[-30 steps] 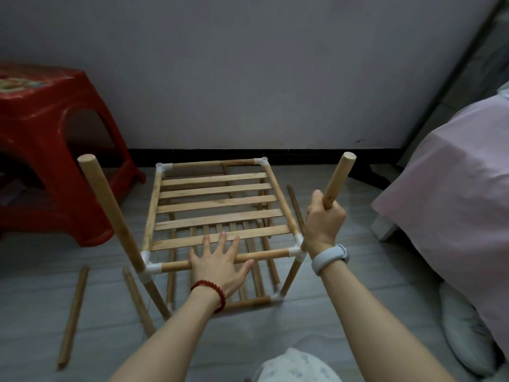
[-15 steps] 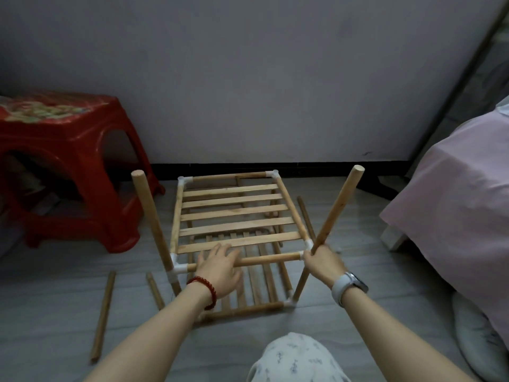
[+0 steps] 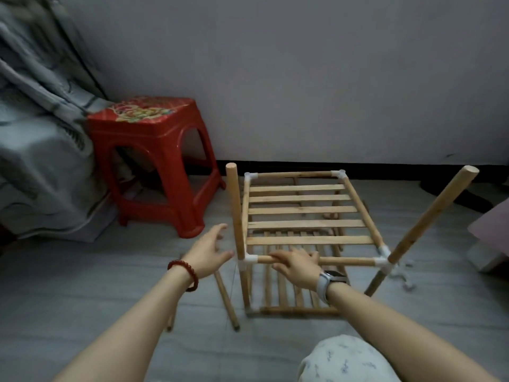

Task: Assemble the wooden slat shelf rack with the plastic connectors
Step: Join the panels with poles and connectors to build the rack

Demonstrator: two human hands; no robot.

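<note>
The right hand (image 3: 296, 264) grasps the rack's (image 3: 305, 210) front rail (image 3: 344, 261) (fingers curled over it). The left hand (image 3: 208, 250) hovers beside the left post (image 3: 235, 213), fingers spread, holding nothing.

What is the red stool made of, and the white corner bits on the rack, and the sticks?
The red stool looks like shiny moulded plastic: light glints off its smooth legs. The white corner bits seem plastic too, plain and smooth, though they are small. The sticks, like the upright pole, look like bare pale wood; a faint grain shows on the slats.
</note>
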